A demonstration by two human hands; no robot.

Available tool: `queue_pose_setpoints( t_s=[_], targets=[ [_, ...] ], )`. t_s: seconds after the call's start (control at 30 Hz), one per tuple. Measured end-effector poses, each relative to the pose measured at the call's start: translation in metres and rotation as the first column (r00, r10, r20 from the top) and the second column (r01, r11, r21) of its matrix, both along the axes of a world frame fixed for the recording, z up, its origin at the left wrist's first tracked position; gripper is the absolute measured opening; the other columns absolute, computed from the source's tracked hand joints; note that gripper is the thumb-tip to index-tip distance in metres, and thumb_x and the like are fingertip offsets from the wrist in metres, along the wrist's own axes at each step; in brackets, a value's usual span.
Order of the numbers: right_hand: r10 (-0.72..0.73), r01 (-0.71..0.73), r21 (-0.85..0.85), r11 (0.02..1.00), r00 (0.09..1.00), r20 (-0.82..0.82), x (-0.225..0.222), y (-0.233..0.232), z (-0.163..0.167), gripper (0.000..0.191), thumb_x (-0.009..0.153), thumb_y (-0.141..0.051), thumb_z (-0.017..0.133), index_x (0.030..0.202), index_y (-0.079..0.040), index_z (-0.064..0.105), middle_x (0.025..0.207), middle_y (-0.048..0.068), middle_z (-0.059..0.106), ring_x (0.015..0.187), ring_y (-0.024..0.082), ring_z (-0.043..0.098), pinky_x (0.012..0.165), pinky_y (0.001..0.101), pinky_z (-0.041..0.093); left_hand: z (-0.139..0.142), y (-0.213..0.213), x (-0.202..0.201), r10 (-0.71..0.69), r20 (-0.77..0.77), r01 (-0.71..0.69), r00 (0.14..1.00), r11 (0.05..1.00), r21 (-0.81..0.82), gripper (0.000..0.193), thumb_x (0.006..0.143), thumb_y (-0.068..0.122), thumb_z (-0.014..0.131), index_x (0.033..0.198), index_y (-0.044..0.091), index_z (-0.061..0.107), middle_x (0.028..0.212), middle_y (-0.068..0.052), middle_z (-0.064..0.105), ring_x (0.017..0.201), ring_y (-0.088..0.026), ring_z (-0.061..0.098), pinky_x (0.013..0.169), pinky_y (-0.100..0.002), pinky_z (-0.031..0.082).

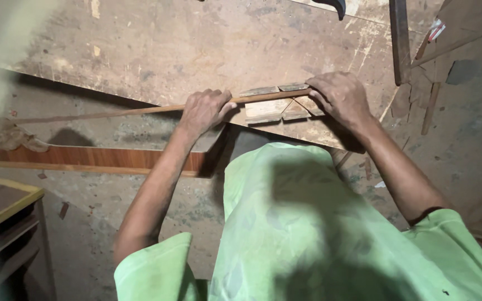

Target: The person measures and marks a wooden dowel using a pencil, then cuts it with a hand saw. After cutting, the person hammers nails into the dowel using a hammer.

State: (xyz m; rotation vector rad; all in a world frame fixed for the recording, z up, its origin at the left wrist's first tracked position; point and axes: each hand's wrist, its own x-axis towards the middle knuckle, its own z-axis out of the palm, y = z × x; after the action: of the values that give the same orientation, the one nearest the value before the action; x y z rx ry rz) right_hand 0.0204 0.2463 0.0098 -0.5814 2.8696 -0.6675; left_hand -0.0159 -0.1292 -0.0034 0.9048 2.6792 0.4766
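Thin wooden strip pinched in left hand, pressed by right hand onto small wood blocks at worn board's edge. Could snap or spring loose if bent harder; blocks likely to shift under uneven pressure.

A single head-worn camera looks steeply down from above the person's green-shirted chest, facing forward over the worn, scuffed wooden surface. The view is close: both forearms fill the lower frame, the dusty floor shows below the surface edge. No second view exists.
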Motion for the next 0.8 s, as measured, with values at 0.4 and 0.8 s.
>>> queue_pose_setpoints(
  t_s=[0.4,0.8],
  targets=[
    [-0.028,0.027,-0.058,0.998,0.999,-0.018,0.003,0.019,0.012,0.025,0.102,-0.022,0.071,0.123,-0.009,0.075,0.122,0.009,0.076,0.111,0.026,0.070,0.096,0.0390,0.056,-0.001,0.033,0.002,-0.017,-0.047,0.015,0.999,0.999,-0.039,0.050,0.094,0.044,0.066,0.135,0.017,0.054,0.096,-0.009,0.070,0.080,-0.026,0.070,0.064,-0.040,0.054],
    [-0.005,0.006,-0.081,0.997,1.000,0.013,0.004,0.023,0.010,0.028,0.101,-0.015,0.070,0.127,-0.008,0.073,0.126,0.011,0.074,0.114,0.028,0.069,0.099,0.0400,0.055,-0.002,0.035,0.003,0.008,-0.044,-0.007,0.999,1.000,0.024,0.038,0.098,0.044,0.065,0.120,0.014,0.060,0.087,-0.008,0.073,0.079,-0.028,0.069,0.065,-0.044,0.052]
  ],
)
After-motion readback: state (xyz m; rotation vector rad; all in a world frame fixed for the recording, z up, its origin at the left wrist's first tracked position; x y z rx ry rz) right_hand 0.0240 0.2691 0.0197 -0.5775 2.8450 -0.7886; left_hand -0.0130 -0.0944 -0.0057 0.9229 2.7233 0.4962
